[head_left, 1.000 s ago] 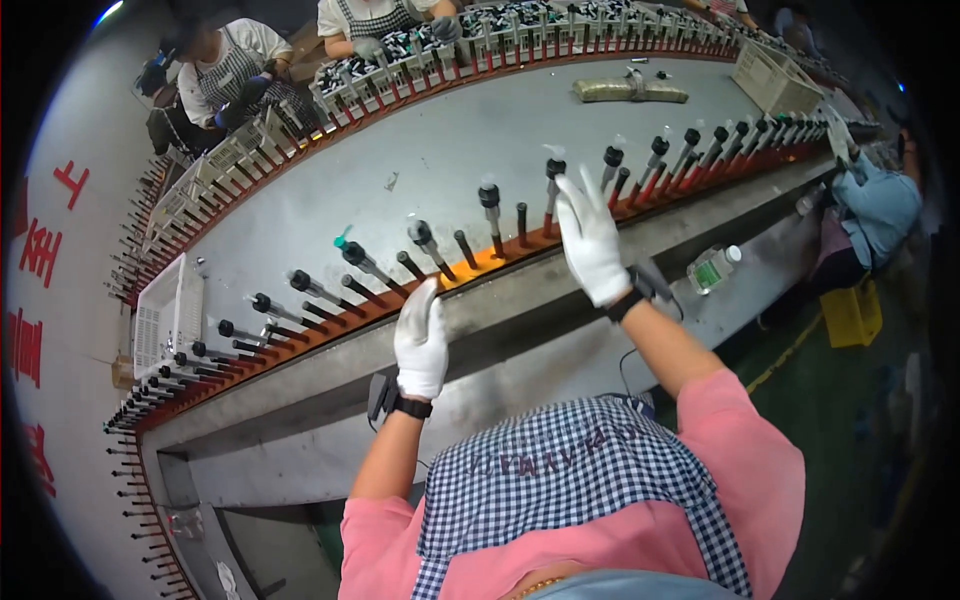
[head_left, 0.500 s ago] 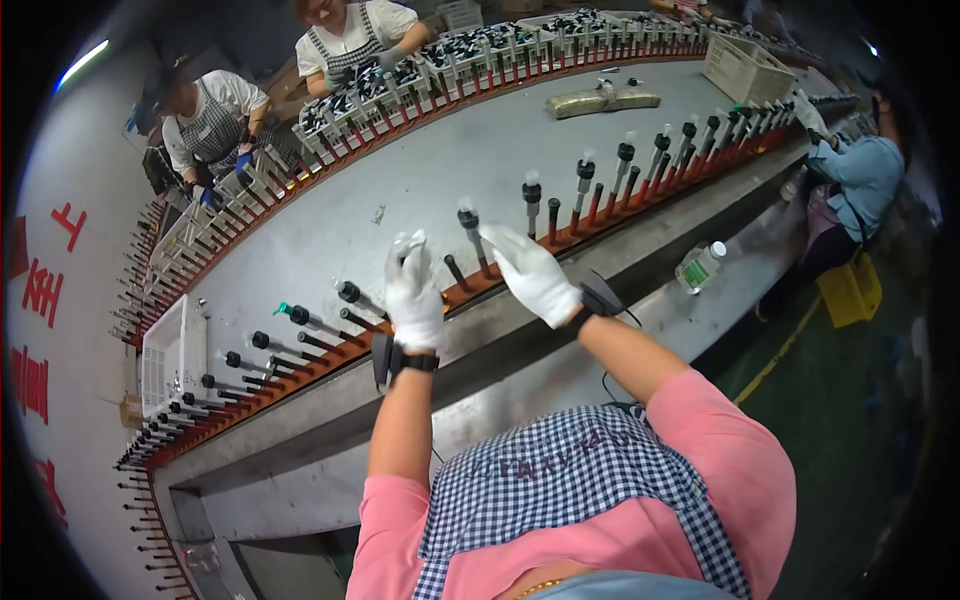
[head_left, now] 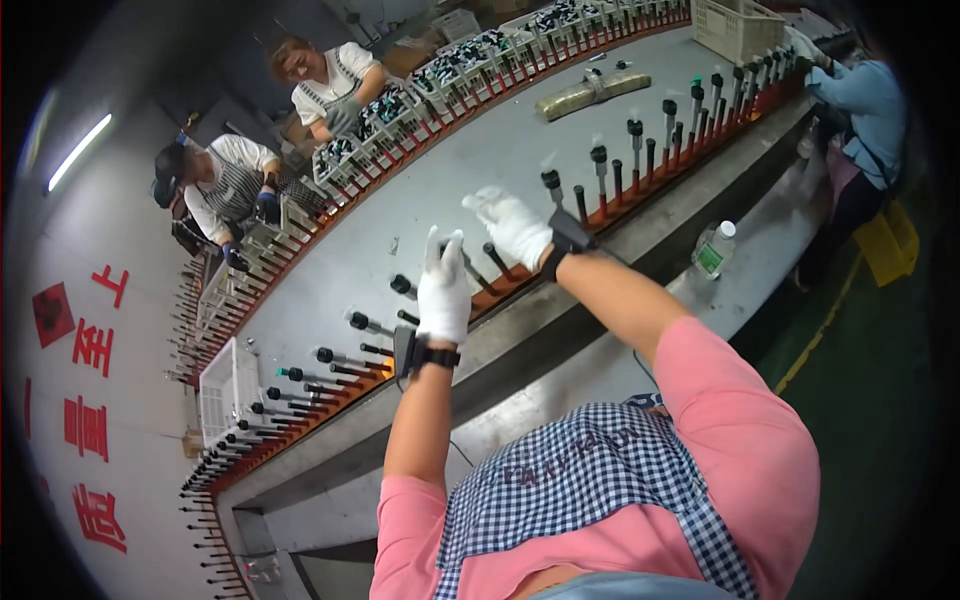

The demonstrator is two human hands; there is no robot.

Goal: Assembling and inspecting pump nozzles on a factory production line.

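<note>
My left hand [head_left: 443, 295], in a white glove, is raised over the orange rail [head_left: 365, 385]. Its fingers are bent around a dark cap that shows between the fingertips, on a slanting post beside the hand. To its right, my right hand [head_left: 512, 230], also gloved in white, points leftward above the tabletop. Its fingers are drawn together at the tips, and whatever they may hold is too small to make out. Along the rail stand red and black posts, several topped with a black-capped fitting [head_left: 600, 158]. A bare black-topped post [head_left: 497, 260] stands below my right hand.
A white crate [head_left: 228, 395] sits at the left and a beige crate [head_left: 738, 32] at the far right. A wrapped bundle [head_left: 592, 96] lies on the grey table. A clear bottle [head_left: 714, 250] stands on the near ledge. Co-workers sit across and at right.
The view has swung, shifting the scene. My right hand has moved left, away from the capped post, toward my left hand. My left hand's fingers now show around a dark cap.
</note>
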